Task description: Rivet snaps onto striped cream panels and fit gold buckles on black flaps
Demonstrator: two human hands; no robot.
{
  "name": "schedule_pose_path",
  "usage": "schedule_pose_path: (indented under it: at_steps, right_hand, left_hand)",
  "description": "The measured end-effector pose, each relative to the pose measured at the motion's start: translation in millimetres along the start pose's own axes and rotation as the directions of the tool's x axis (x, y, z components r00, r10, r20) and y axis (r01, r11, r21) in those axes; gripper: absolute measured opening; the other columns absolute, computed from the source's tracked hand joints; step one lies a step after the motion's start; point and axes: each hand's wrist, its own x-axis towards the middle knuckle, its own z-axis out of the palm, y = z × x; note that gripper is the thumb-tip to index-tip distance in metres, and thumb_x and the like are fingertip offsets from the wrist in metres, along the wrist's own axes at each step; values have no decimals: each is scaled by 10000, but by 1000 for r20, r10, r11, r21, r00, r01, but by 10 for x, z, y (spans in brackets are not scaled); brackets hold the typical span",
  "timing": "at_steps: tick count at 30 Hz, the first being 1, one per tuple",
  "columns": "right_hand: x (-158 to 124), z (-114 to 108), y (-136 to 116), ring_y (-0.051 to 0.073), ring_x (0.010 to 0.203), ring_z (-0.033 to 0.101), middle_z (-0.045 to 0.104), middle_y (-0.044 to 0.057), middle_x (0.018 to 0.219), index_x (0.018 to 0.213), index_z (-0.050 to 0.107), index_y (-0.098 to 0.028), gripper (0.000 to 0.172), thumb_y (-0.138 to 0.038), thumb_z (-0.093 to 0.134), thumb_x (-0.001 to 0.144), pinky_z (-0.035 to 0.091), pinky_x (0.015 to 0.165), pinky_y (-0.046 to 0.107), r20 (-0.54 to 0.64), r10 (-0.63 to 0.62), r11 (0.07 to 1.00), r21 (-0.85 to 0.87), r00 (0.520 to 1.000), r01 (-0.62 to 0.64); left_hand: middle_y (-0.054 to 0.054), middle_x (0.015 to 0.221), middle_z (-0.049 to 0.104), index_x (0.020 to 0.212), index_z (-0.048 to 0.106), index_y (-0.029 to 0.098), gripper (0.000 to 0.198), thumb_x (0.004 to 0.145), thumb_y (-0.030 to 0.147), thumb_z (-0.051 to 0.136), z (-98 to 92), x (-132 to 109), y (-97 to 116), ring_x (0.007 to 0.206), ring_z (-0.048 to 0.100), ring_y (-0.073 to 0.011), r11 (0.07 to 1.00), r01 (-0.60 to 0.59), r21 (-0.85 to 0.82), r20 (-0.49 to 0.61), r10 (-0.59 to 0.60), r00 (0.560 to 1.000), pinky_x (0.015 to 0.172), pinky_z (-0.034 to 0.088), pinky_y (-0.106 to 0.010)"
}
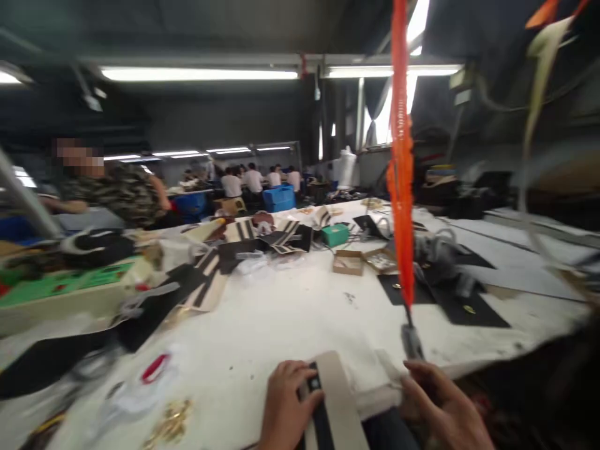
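My left hand [289,400] is closed on a beige fabric piece [341,400] with dark stripes, at the table's near edge. Its thumb and fingers lie over the dark band, where a small dark part shows indistinctly. Just right of it, my right hand [445,403] is slightly blurred, with thumb and forefinger apart. Their tips are by the lower end of a slim grey hand tool [411,342], which hangs from a bright orange cord [402,175]. Whether they touch the tool is unclear. A pale strip [388,367] lies near the right thumb.
Gold metal pieces [169,424] lie on the white table [276,319] at near left. Dark and striped panels [201,284] line its left side. A cardboard box [348,262], a green box [335,234] and black panels [469,306] lie farther off. A person in camouflage [119,190] is at left.
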Motion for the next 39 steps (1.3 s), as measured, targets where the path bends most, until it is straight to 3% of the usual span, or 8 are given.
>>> schedule_pose_path:
  at_steps: [6, 12, 15, 18, 22, 26, 32, 39]
  right_hand:
    - [391, -188, 93, 327, 1001, 726, 739, 143, 1171, 1308, 671, -169, 779, -680, 766, 727, 616, 864, 461, -296, -115, 988, -130, 948, 79]
    - [463, -115, 304, 349, 923, 738, 789, 108, 947, 1022, 749, -184, 534, -650, 733, 762, 562, 860, 444, 16, 21, 949, -316, 1000, -15]
    - [456, -124, 305, 362, 936, 740, 795, 107, 907, 984, 759, -180, 520, -661, 703, 794, 544, 877, 456, 13, 36, 949, -315, 999, -30]
    - [394, -73, 123, 352, 996, 744, 802, 123, 1049, 1081, 770, -158, 549, -618, 790, 781, 553, 913, 458, 12, 51, 988, -145, 999, -49]
    - [270, 276, -350, 244, 713, 715, 740, 44, 786, 1079, 747, -159, 471, -506, 894, 797, 572, 676, 358, 101, 63, 971, 225, 993, -84]
    - [216, 857, -722, 150, 533, 593, 644, -23, 648, 931, 694, -187, 340, -440, 901, 836, 508, 520, 274, 231, -98, 857, 514, 968, -36]
    - [235, 1436, -738, 154, 521, 612, 644, -13, 645, 865, 700, -179, 349, -479, 878, 864, 538, 508, 277, 300, -215, 865, 500, 930, 39]
    - [269, 1590, -674, 146, 525, 602, 631, -23, 642, 837, 672, -194, 358, -488, 874, 865, 540, 529, 274, 307, -196, 893, 448, 931, 40]
  left_hand:
    - [-27, 1172, 815, 1051, 850, 352, 234, 818, 328, 846, 44, 111, -169, 1138, 725, -344, 988, -129, 85, -51, 134, 990, 1030, 578, -597]
    - [-10, 1209, 800, 1085, 837, 346, 284, 809, 313, 894, 63, 33, -68, 1173, 701, -312, 986, -93, 136, -28, 97, 995, 1056, 557, -550]
    - [-15, 1237, 793, 1096, 832, 330, 272, 831, 337, 892, 69, 18, -36, 1188, 686, -292, 987, -86, 133, -17, 89, 996, 1083, 537, -532]
    - [-23, 1241, 792, 1108, 831, 317, 273, 843, 334, 897, 71, 10, -12, 1194, 677, -291, 990, -85, 115, -5, 86, 996, 1082, 523, -538]
    - [-30, 1224, 795, 1114, 834, 310, 291, 836, 330, 915, 82, 8, 6, 1198, 669, -305, 993, -73, 92, 0, 74, 997, 1067, 510, -549]
    - [-34, 1209, 792, 1103, 834, 300, 309, 814, 326, 940, 104, -5, 16, 1213, 661, -312, 996, -52, 77, -20, 54, 998, 1082, 491, -551]
    - [-13, 1226, 784, 1099, 818, 322, 323, 810, 378, 951, 114, -34, 6, 1218, 658, -294, 997, -65, 45, -29, 66, 997, 1082, 475, -520]
    - [-6, 1251, 781, 1101, 808, 307, 311, 834, 413, 926, 117, -28, -13, 1241, 641, -297, 998, -58, 21, -8, 59, 998, 1110, 449, -526]
